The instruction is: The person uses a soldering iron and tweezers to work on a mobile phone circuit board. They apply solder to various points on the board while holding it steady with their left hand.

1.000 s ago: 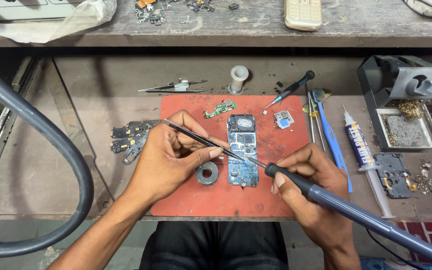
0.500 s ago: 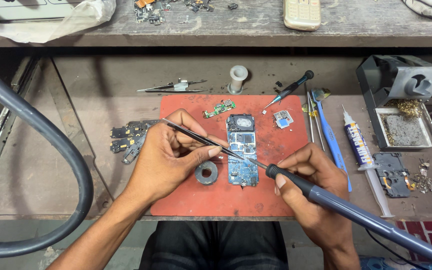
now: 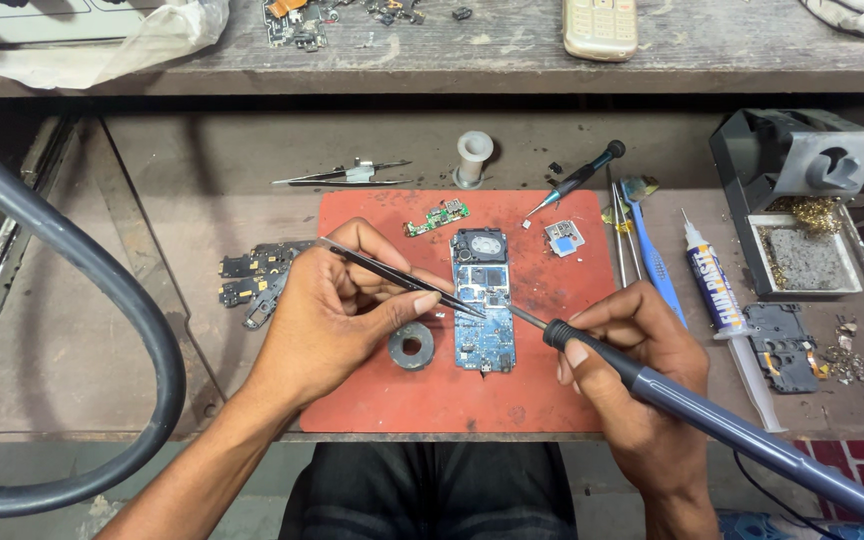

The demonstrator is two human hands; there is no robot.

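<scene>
The soldering iron's [image 3: 712,410] cord end runs off the lower right edge; its tip contact is too small to tell.

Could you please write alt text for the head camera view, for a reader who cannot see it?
Seen from above, a person's left hand holds black tweezers and the right hand a soldering iron, both tips meeting on a blue phone circuit board lying on a red mat. A screwdriver, a syringe tube and loose phone parts lie around on the workbench.
</scene>
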